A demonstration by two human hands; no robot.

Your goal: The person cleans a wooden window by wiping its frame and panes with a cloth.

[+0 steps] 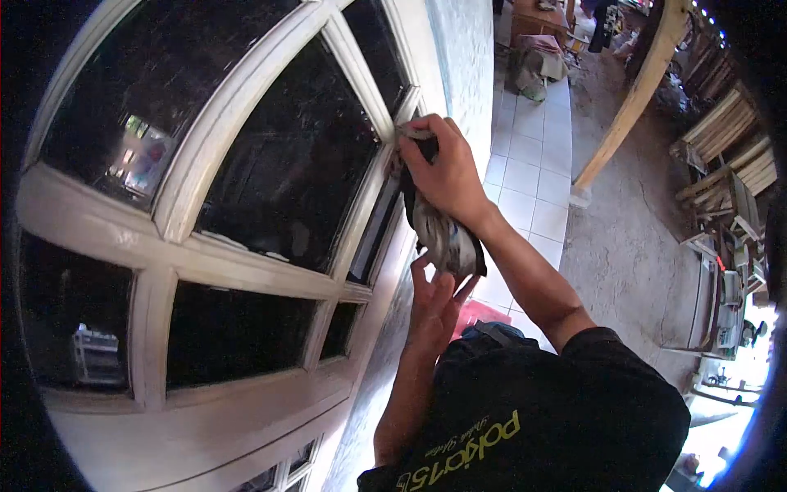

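A grey and dark cloth (443, 235) hangs bunched between my two hands, beside the white window frame (351, 246). My right hand (447, 168) is closed on its upper part, with thumb and fingertips pinched together against the frame near a corner where bars meet. Below, my left hand (434, 307) grips the lower end of the cloth between thumb and fingers. Dark glass panes (287, 164) fill the frame to the left of my hands. Folds of the cloth hide some of my fingertips.
A pale wall (463, 66) runs beside the frame. White floor tiles (525, 168) lie to the right, edged by a concrete floor (627, 246). A wooden post (631, 107) stands there. A pink object (479, 316) sits low near my body. Wooden furniture (725, 213) stands far right.
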